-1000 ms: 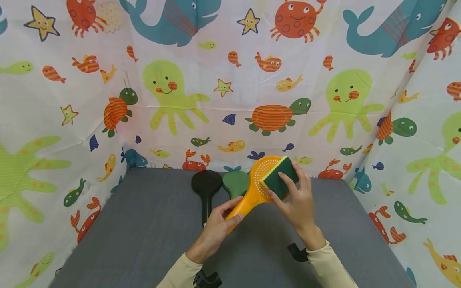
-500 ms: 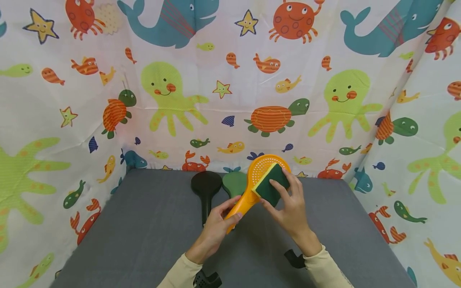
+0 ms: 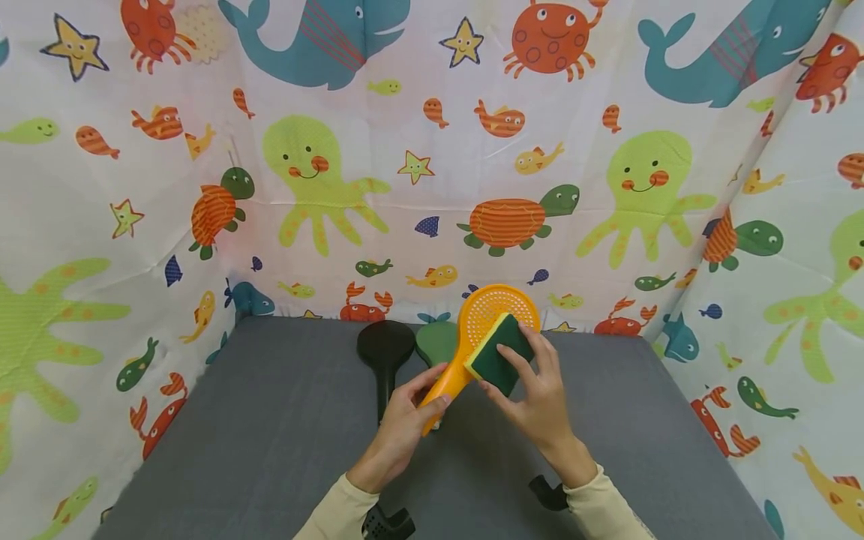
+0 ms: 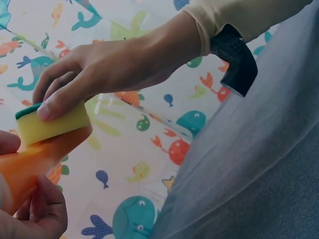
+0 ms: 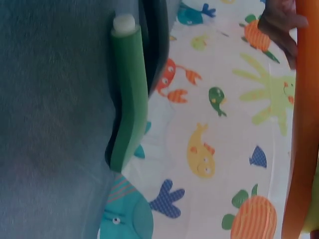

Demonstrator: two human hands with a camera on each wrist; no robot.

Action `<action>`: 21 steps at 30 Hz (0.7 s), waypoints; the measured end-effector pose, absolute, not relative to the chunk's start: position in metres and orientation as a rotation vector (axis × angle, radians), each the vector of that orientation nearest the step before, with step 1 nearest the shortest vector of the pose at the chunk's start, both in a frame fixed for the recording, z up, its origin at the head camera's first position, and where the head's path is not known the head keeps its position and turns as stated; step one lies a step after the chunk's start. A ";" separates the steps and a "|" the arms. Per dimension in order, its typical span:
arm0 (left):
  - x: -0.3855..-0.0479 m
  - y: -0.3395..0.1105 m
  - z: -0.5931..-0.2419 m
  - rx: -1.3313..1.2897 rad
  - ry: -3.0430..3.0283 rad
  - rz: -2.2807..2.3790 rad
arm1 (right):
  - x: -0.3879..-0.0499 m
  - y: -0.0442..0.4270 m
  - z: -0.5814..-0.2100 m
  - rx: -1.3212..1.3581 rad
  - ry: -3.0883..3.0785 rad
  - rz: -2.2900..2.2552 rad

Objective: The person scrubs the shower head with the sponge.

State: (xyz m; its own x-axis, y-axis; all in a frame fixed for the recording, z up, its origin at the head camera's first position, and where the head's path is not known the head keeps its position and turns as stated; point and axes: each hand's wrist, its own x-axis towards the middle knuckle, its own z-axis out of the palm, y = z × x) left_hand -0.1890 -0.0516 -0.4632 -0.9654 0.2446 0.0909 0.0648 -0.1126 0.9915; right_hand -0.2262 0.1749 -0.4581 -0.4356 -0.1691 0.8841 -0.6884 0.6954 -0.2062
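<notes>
An orange handheld shower head [image 3: 475, 319] with a perforated face is held up tilted above the table. My left hand [image 3: 400, 420] grips its handle, thumb on top. In my right hand [image 3: 545, 409] is a yellow-and-green sponge [image 3: 501, 360], pinched between thumb and fingers over the dark green side. The sponge's yellow side lies against the shower head's face, covering the part nearest the handle. From the left wrist view, the yellow layer of the sponge [image 4: 55, 124] touches the orange surface. The right wrist view shows the orange shower head [image 5: 301, 149] edge-on.
Behind the hands, a black shower head [image 3: 386, 349] and a green shower head [image 3: 435, 341] lie on the grey table [image 3: 270, 435]. A curtain [image 3: 432, 217] printed with sea animals surrounds the table at the back and sides.
My right hand has slid the sponge down and left across the shower head's face toward the handle, baring more of the holes. The left hand keeps its grip nearly in place.
</notes>
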 end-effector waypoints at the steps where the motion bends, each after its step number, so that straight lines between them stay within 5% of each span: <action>1: -0.189 -0.052 -0.463 0.347 2.006 2.230 | -0.226 0.172 -0.459 0.669 -1.965 0.700; 21: -0.199 -0.054 -0.473 0.291 1.559 2.443 | -0.220 0.158 -0.463 0.777 -1.935 0.674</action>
